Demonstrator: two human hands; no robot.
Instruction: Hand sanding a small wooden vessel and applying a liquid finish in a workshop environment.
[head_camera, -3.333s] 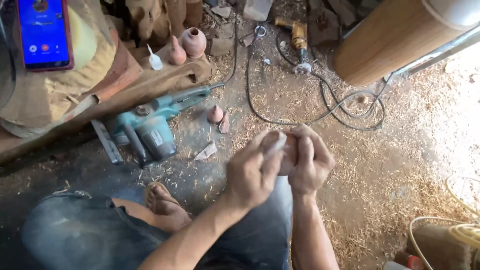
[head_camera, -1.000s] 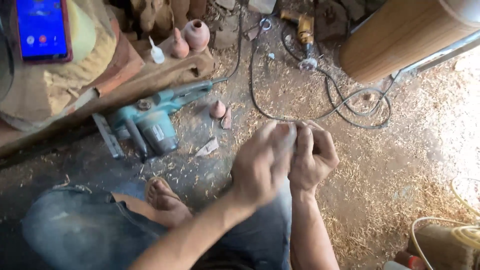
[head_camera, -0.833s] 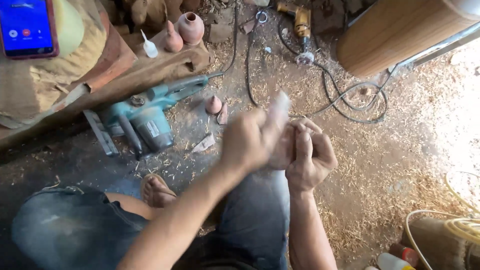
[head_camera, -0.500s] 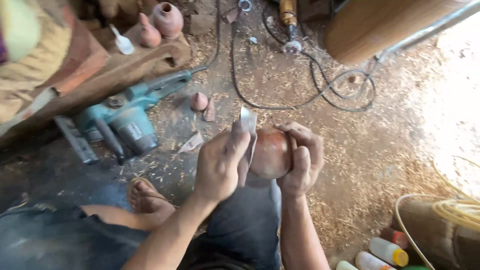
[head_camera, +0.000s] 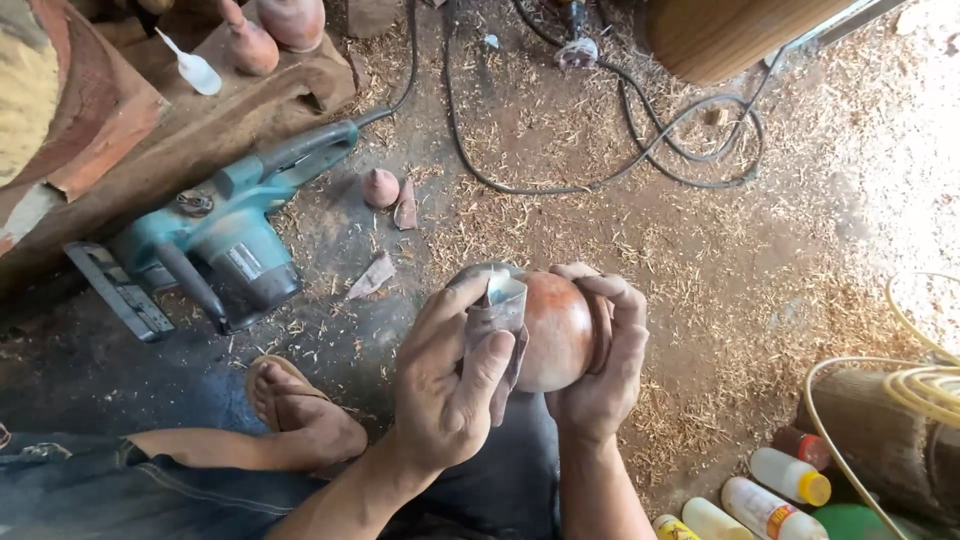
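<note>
- Both your hands meet on the round reddish-brown wooden pot (head_camera: 555, 330), above your lap.
- Your right hand (head_camera: 605, 370) has its fingers wrapped around the pot.
- Your left hand (head_camera: 445, 385) has its fingers pinching a grey sandpaper piece (head_camera: 497, 312) against the pot, near the teal power planer (head_camera: 215, 240).

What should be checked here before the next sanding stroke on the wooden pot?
1. Right hand grips the pot: ok, fingers wrap its far side.
2. Left hand holds the sandpaper: ok, pinched under the thumb.
3. Sandpaper touching the pot: ok, it lies against the left side.
4. Planer apart from the hands: ok, on the floor to the left.
5. Foot clear of the pot: ok.
6. Grit side facing the wood: cannot tell.
</note>
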